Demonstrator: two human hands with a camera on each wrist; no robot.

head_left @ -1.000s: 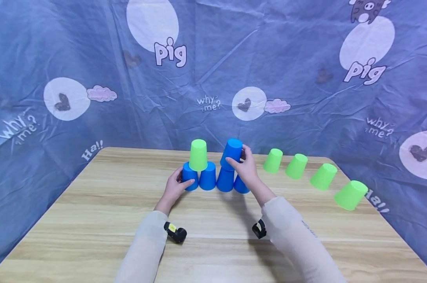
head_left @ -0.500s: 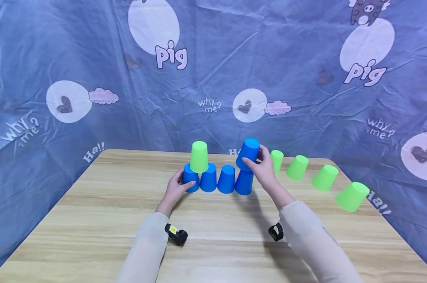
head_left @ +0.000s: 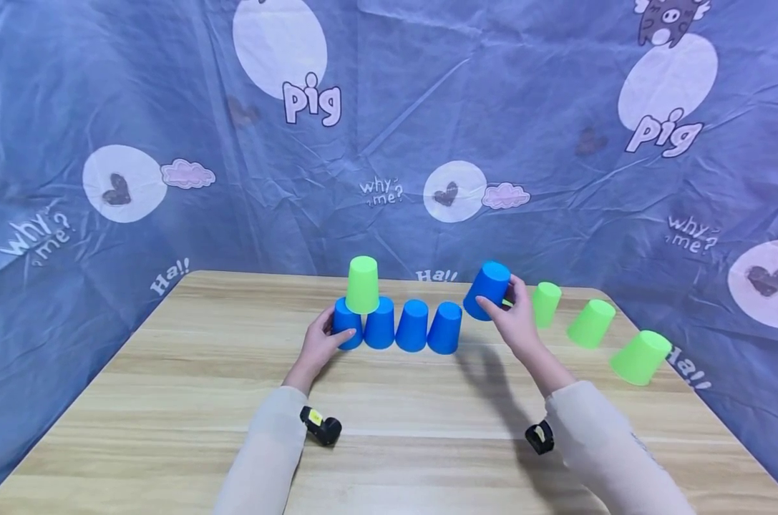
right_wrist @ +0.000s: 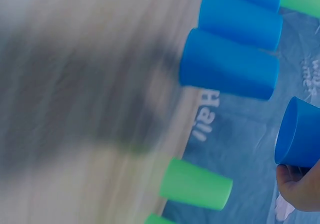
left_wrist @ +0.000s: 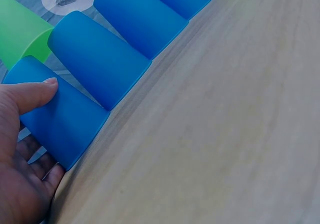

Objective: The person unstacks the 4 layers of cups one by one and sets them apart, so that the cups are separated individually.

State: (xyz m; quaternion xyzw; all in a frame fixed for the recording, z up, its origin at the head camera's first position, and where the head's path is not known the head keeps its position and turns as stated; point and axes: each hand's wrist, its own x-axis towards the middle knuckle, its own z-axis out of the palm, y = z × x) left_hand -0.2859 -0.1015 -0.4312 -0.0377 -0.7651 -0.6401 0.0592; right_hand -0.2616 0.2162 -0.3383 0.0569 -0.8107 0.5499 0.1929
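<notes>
Several blue cups stand upside down in a row on the table, among them a right-end cup [head_left: 445,327]. My left hand [head_left: 318,345] grips the leftmost blue cup [head_left: 348,318], thumb across its front and fingers round its far side. An upside-down green cup [head_left: 362,285] sits on top, bridging the two left blue cups. My right hand [head_left: 519,318] holds another blue cup [head_left: 487,287] in the air, mouth down and a little tilted, to the right of the row. In the right wrist view that raised cup [right_wrist: 302,134] shows its open rim.
Several green cups stand upside down along the table's right side, including a nearest one [head_left: 642,357]; the farthest is mostly hidden behind my right hand. A blue patterned cloth [head_left: 389,129] hangs behind the wooden table [head_left: 389,458].
My right hand has carried its blue cup rightward, from above the third blue cup, past the fourth, to beyond the row's end. The left hand stays on the leftmost cup.
</notes>
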